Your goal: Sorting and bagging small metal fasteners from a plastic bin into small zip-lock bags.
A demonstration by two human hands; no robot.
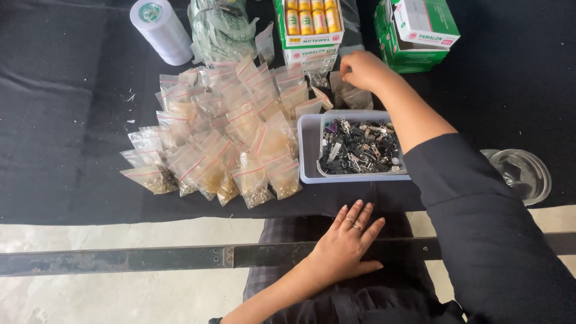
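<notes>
Left hand: left hand [351, 240], nearest the camera, lies flat and spread on the lap below the near edge of the pale rectangular plastic tray [309, 147]; it holds nothing, rings on two fingers.
Right hand: right hand [363, 69] reaches past the far side of the tray, fingers curled down onto small clear empty plastic bags [351, 96]; whether a bag is pinched between them I cannot tell.
Empty bags: just beyond the tray's far rim, beneath the right hand; thin, limp and slick by the look of them, probably almost weightless and prone to cling together. Best taken by a top edge with fingertips.
Tray contents: heap of small dark and silvery metal clips and fittings [360, 147] inside the tray; hard, small, likely to tangle.
Filled bags: pile of small clear zip bags with red seal strips holding brassy bits [222, 138], touching the tray's left side; soft, lumpy, slippery in a stack.
Beyond tray: white tape roll [161, 30], green-and-white cartons [414, 30].
Right of tray: clear glass dish [522, 174].
Surface: black cloth table [60, 120].
</notes>
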